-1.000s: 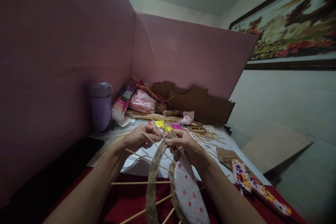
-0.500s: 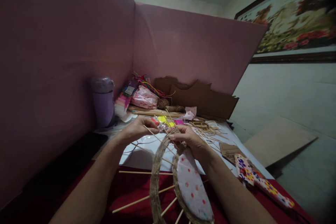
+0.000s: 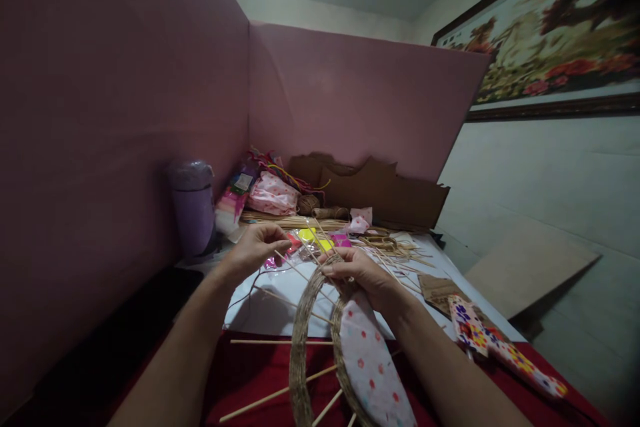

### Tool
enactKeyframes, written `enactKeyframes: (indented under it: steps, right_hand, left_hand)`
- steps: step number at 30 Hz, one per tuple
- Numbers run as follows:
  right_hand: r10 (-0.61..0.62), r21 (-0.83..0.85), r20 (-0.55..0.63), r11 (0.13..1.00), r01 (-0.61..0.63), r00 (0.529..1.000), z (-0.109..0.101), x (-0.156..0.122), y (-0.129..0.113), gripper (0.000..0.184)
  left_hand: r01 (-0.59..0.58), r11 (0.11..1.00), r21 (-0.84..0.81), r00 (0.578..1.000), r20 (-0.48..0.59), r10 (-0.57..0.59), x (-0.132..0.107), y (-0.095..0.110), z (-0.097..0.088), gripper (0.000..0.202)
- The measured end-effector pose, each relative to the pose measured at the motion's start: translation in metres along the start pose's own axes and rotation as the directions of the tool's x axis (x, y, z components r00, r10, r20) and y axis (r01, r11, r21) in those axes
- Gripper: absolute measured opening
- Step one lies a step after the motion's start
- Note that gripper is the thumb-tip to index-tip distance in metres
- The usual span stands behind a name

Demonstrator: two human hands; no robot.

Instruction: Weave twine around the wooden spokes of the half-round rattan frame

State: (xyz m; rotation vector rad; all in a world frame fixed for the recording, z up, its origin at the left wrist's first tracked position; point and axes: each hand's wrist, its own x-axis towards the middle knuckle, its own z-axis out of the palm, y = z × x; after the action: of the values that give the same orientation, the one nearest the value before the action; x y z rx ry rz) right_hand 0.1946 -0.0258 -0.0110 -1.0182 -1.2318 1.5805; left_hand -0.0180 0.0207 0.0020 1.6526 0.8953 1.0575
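head-worn, looking down, close, dim

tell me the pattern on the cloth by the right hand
Whitish cloth with small red and pink dots; the head view shows it.

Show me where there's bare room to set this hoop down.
Barest: the white sheet between the left hand, the purple cup and the twine-wrapped hoop; also the dark strip along the pink wall. Crowded: the back, with sticks, fabric and cardboard; the floral piece fills the right edge.
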Motion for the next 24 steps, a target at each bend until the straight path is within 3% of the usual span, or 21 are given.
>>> enactKeyframes:
  steps: [4,8,17,20,24]
  right_hand:
    - [0.014,-0.013,0.014,1.0,-0.014,1.0,-0.001,-0.001,0.001,0.027]
    - [0.025,-0.002,0.029,1.0,-0.025,0.999,-0.003,0.002,0.006,0.028]
    - [0.012,0.021,0.106,1.0,-0.014,0.994,0.001,-0.004,0.005,0.029]
    - [-0.005,0.066,0.13,0.998,-0.004,0.992,0.004,-0.006,0.003,0.028]
    - [-0.05,0.096,0.165,0.995,0.035,0.985,0.005,-0.005,0.004,0.025]
  left_hand:
    - [0.011,1.0,0.011,1.0,0.002,-0.011,-0.005,0.004,-0.003,0.034]
    - [-0.08,0.994,0.079,0.997,-0.002,0.08,-0.002,0.007,-0.005,0.03]
    - [-0.118,0.983,0.143,0.982,-0.133,0.137,0.024,0.014,-0.008,0.031]
    - [-0.073,0.993,0.098,0.991,-0.108,0.083,0.028,0.005,0.002,0.035]
    - [0.005,0.999,0.045,1.0,0.008,-0.005,0.03,-0.017,0.032,0.037]
